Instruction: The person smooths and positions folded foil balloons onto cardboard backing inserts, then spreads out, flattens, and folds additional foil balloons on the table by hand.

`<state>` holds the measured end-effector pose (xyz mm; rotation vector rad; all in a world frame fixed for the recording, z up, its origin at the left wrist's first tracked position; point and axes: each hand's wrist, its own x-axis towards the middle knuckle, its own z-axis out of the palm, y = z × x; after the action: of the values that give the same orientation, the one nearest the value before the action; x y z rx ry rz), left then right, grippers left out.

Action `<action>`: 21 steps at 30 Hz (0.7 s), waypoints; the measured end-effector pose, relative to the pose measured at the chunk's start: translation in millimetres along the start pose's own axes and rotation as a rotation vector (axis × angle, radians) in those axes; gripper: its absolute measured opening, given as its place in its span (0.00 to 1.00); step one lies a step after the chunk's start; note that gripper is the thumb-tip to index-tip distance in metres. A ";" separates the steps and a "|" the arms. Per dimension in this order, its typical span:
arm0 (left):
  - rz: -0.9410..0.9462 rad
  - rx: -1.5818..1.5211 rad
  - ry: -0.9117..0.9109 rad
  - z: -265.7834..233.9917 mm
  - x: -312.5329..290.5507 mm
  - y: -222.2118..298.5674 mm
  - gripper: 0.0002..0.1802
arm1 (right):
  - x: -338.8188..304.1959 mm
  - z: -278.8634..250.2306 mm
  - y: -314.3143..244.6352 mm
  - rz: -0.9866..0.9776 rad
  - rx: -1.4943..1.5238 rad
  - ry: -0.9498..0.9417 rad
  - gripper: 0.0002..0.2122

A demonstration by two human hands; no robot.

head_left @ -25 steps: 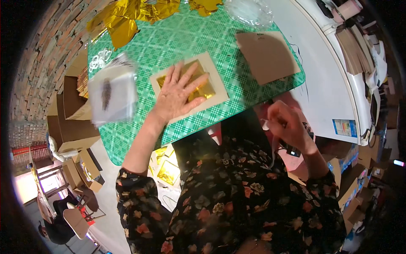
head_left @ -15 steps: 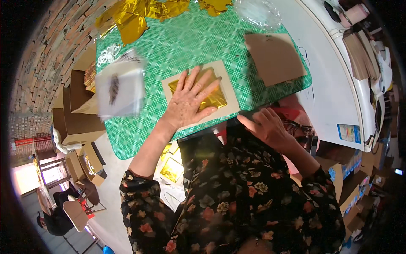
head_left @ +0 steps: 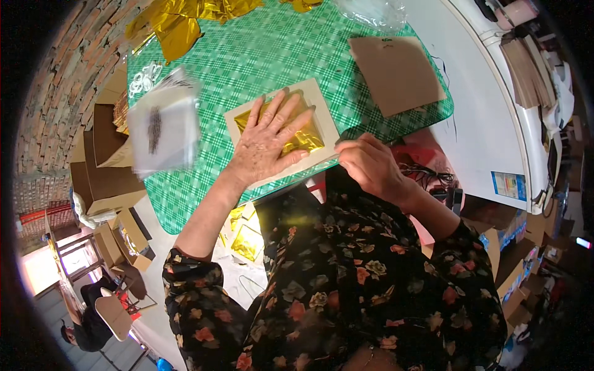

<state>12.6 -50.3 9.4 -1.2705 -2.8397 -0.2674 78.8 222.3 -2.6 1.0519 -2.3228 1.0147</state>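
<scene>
My left hand [head_left: 267, 145] lies flat with its fingers spread over a shiny gold foil piece [head_left: 303, 140]. Beneath the foil is a square beige board [head_left: 322, 110], resting near the front edge of the table. At the board's near right corner, my right hand [head_left: 372, 166] is closed, with thumb and fingers pressed together. Whatever those fingers pinch is hidden or too small to make out.
Green checked cloth [head_left: 278, 52] covers the table. A stack of clear plastic sleeves [head_left: 167, 136] lies left, a brown cardboard sheet [head_left: 399, 77] right. Crumpled gold foil [head_left: 176, 34] and clear plastic [head_left: 374, 13] lie at the far edge. Another person [head_left: 93, 315] sits at lower left.
My right hand has moved left to the board's corner, its fingers closing from a looser pose. The left hand stays flat on the foil. The whole view has shifted slightly.
</scene>
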 end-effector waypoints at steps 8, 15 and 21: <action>0.006 -0.003 -0.040 -1.5 2.6 0.3 0.40 | 6.2 19.7 -7.2 0.301 -0.056 0.052 0.06; -0.004 -0.023 -0.046 -1.3 3.1 -1.2 0.40 | 17.1 29.4 -14.1 0.358 -0.139 0.132 0.05; -0.002 -0.101 -0.051 -7.1 3.6 -1.9 0.40 | 18.4 33.5 -16.2 0.362 -0.237 0.122 0.07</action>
<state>8.4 -50.1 16.4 -1.3104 -2.9048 -0.3883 77.6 180.9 -6.3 0.4756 -2.5065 0.8680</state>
